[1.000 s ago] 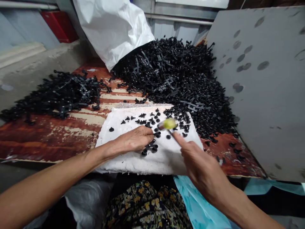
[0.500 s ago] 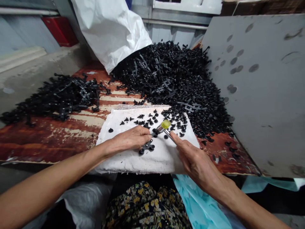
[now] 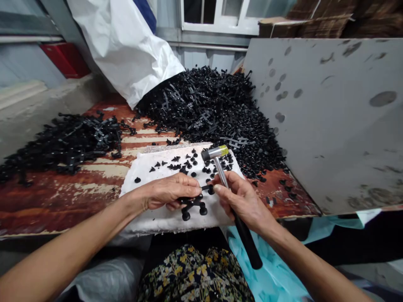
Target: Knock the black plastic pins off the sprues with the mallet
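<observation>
My left hand (image 3: 170, 191) pinches a black jointed strip with round feet (image 3: 195, 202) just above a white cloth-like pad (image 3: 147, 220). In my right hand (image 3: 244, 201) is a two-faced mallet (image 3: 221, 168), its metal shaft between thumb and fingers. The head, black on one side and yellow on the other, points away from me, and the black grip hangs toward my lap. My right fingertips are also at the strip's right end; whether they grip it I cannot tell. Several small black studs with round heads (image 3: 188, 164) lie loose beyond my hands.
A large heap of black parts (image 3: 217, 105) rises behind the pad, with a smaller pile (image 3: 82, 142) to the left on the worn red-brown table (image 3: 63, 205). A white sack (image 3: 126, 50) hangs over the heap. A grey board (image 3: 315, 126) stands along the right side.
My right hand has turned the mallet upright and slid toward the strip's right end. My left hand has raised the strip a little off the pad. The view has shifted right.
</observation>
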Demonstrator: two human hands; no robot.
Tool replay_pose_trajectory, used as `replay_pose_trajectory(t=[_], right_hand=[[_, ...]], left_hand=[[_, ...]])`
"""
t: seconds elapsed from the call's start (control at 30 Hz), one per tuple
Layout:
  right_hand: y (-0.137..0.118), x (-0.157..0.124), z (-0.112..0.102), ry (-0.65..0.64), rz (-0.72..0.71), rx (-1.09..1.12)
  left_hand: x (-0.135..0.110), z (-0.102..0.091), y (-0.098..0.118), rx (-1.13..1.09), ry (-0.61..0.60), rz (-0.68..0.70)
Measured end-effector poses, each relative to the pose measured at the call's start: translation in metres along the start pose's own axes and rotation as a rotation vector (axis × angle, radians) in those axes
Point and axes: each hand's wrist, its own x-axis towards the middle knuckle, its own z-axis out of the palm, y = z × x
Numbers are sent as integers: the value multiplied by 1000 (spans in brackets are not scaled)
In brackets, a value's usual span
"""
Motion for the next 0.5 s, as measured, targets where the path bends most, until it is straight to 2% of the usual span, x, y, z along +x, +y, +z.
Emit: replay_pose_trajectory(t=[0.07, 0.1, 0.17, 0.23, 0.3, 0.4, 0.5], right_hand=[[2, -2, 3, -4, 26, 49], [3, -4, 4, 11, 31, 73], [5, -8, 3, 77, 25, 118], [6, -13, 1, 168, -1, 151], [9, -18, -1, 238, -25, 169], [16, -26, 2, 288, -40, 173], [25, -34, 7, 277, -67, 134]], left_hand=[[1, 4, 1, 102, 54, 52], [-1, 5, 0, 156, 121, 91], [-6, 7, -3, 226, 325, 168], [-14, 10, -7, 214, 498, 187], [-20, 14, -13, 117, 512, 141], [-20, 24, -18, -40, 419, 86], [-13, 29, -19, -30, 469, 124]])
